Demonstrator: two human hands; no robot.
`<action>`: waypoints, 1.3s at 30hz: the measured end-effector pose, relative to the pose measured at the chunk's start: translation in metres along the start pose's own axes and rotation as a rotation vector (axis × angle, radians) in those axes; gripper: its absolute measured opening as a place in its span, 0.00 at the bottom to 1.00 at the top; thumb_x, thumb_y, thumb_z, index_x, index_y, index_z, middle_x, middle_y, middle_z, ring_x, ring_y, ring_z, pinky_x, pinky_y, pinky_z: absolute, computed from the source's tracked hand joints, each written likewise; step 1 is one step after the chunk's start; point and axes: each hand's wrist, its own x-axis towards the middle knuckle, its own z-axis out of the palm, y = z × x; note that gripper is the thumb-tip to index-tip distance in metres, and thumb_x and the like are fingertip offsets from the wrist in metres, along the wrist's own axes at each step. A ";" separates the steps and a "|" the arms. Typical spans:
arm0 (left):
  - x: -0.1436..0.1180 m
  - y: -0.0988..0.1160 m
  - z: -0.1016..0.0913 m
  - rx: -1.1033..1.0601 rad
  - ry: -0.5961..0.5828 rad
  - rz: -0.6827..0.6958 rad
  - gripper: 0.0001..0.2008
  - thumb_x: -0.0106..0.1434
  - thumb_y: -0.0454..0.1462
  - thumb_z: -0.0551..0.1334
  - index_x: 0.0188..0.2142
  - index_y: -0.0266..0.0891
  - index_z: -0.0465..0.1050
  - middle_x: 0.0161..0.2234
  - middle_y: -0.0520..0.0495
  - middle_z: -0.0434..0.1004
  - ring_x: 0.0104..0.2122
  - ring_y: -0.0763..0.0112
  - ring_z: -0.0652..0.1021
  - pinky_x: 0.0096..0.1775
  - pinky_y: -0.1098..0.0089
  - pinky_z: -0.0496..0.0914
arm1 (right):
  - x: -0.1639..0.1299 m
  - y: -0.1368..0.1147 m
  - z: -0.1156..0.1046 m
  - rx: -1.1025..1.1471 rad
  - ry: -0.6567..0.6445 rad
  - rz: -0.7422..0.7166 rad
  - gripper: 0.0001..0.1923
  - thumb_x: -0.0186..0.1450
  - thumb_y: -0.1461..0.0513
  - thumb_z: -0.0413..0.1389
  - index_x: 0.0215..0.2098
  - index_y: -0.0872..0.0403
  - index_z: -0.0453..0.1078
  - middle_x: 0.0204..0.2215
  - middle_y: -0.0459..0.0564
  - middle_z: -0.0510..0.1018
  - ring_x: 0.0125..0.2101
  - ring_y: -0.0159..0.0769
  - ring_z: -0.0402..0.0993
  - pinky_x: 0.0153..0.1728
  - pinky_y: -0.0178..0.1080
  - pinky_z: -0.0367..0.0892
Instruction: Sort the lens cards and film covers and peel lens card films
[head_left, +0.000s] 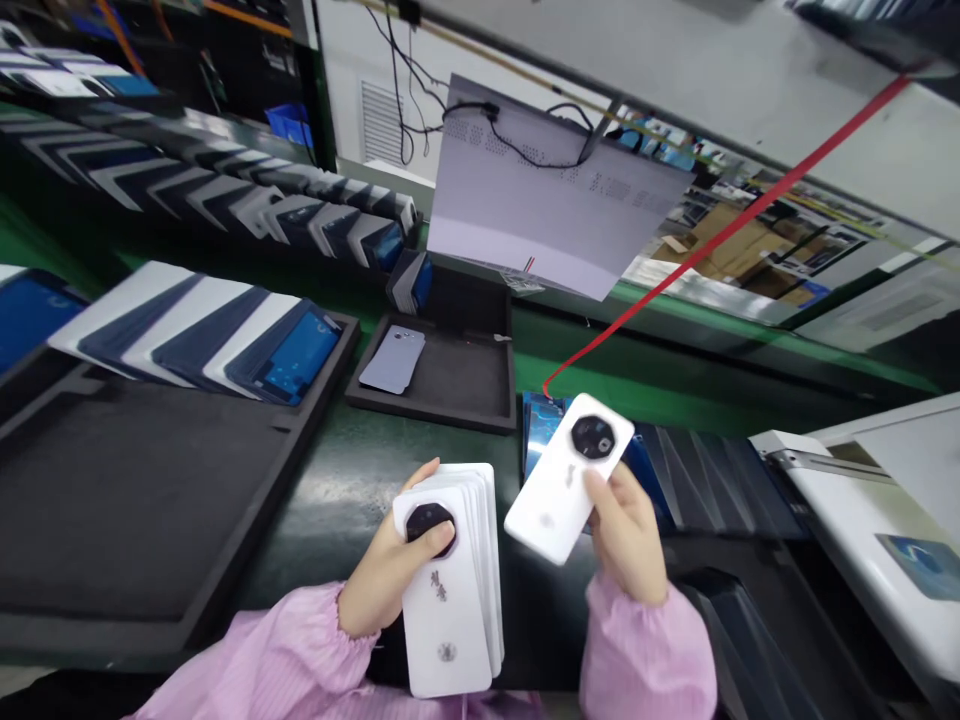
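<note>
My left hand [401, 565] is wrapped round a fanned stack of white phone back panels [454, 625], its thumb lying across the dark round camera patch of the front one. Small dark marks are printed below that patch. To the right, my right hand [626, 525] pinches a single white phone back panel [559, 500] between thumb and fingers. This panel is tilted, with its dark camera patch at the upper right, and held apart from the stack. Behind it, blue glossy panels [538, 425] are partly hidden.
A dark tray [431, 408] ahead holds a few grey-lilac panels [394, 358]. On the left, a larger dark tray [135, 500] carries overlapping white and dark panels [202, 325]. Dark film-covered panels [705, 480] lie right. A red strap [720, 240] slants down before the hanging grey board [547, 200].
</note>
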 end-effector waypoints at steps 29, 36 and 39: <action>0.013 -0.013 -0.012 -0.148 -0.178 0.001 0.41 0.53 0.40 0.68 0.63 0.48 0.51 0.49 0.43 0.75 0.48 0.55 0.74 0.50 0.59 0.65 | -0.082 0.072 0.063 0.554 -0.694 0.337 0.31 0.54 0.50 0.63 0.51 0.55 0.66 0.40 0.54 0.77 0.38 0.42 0.75 0.40 0.43 0.70; 0.008 -0.014 -0.015 0.110 -0.322 0.061 0.43 0.54 0.41 0.68 0.65 0.46 0.47 0.55 0.42 0.69 0.56 0.52 0.65 0.57 0.56 0.56 | -0.076 0.075 0.048 0.493 -0.799 0.259 0.28 0.57 0.52 0.62 0.52 0.54 0.66 0.43 0.54 0.76 0.43 0.42 0.74 0.47 0.46 0.67; 0.007 -0.014 -0.013 0.147 -0.326 0.044 0.42 0.55 0.42 0.67 0.64 0.44 0.49 0.55 0.41 0.68 0.58 0.53 0.63 0.58 0.56 0.55 | -0.075 0.077 0.046 0.482 -0.809 0.245 0.28 0.58 0.52 0.62 0.53 0.54 0.65 0.44 0.55 0.75 0.44 0.43 0.73 0.49 0.47 0.66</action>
